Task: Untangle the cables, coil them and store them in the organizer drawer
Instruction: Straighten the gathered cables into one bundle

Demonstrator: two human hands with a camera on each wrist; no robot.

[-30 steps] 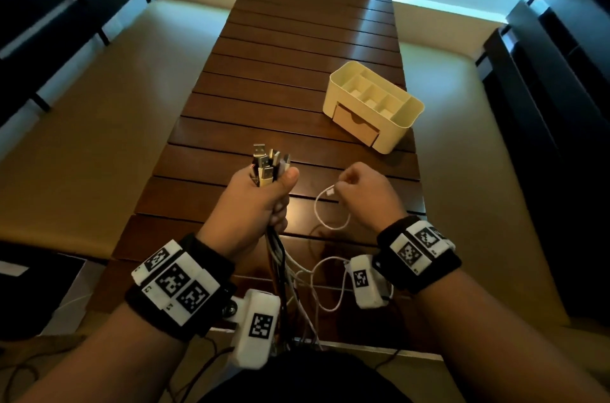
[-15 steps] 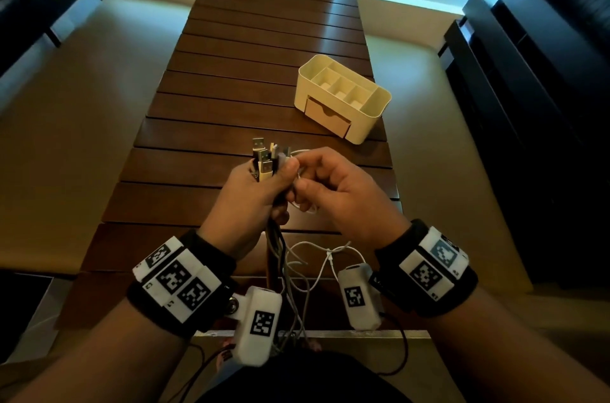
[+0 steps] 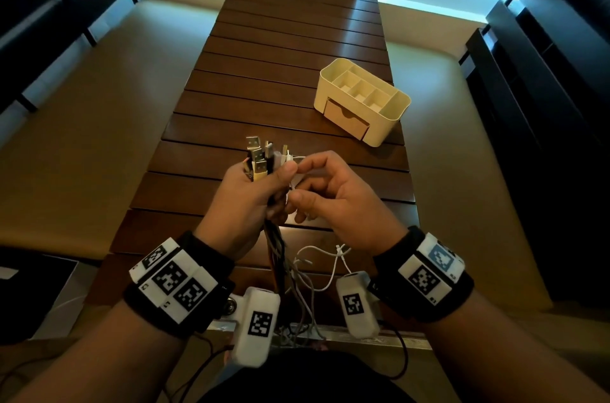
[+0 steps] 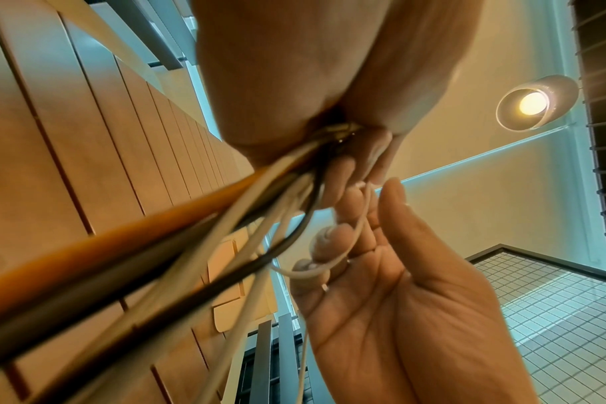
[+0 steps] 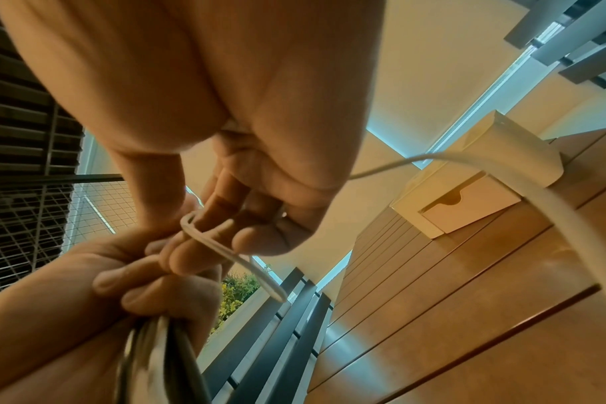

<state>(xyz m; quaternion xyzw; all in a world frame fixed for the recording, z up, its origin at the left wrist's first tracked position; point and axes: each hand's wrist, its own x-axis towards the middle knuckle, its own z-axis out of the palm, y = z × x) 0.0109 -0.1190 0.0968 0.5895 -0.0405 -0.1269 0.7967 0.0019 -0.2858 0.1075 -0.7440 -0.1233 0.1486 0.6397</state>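
— Slatted wooden table [image 3: 297, 49], dim room. What's nearest?

— Loose cable tails [image 3: 290, 274] hang at 6 o'clock, over the near edge, so they fall free while sorted.

— And the hands?

— At centre, the left hand [image 3: 244, 201] is fisted round the cables [image 3: 260, 161], plugs up, likely to keep the ends together. The right hand [image 3: 336, 201] pinches a thin white cable [image 5: 222, 246] just beside that fist, a loop across its fingers [image 4: 332, 243], seemingly teasing it out.

— The organizer [image 3: 363, 99]?

— Farther, at 1 o'clock, its drawer [image 3: 346, 117] closed; nothing appears stored yet.
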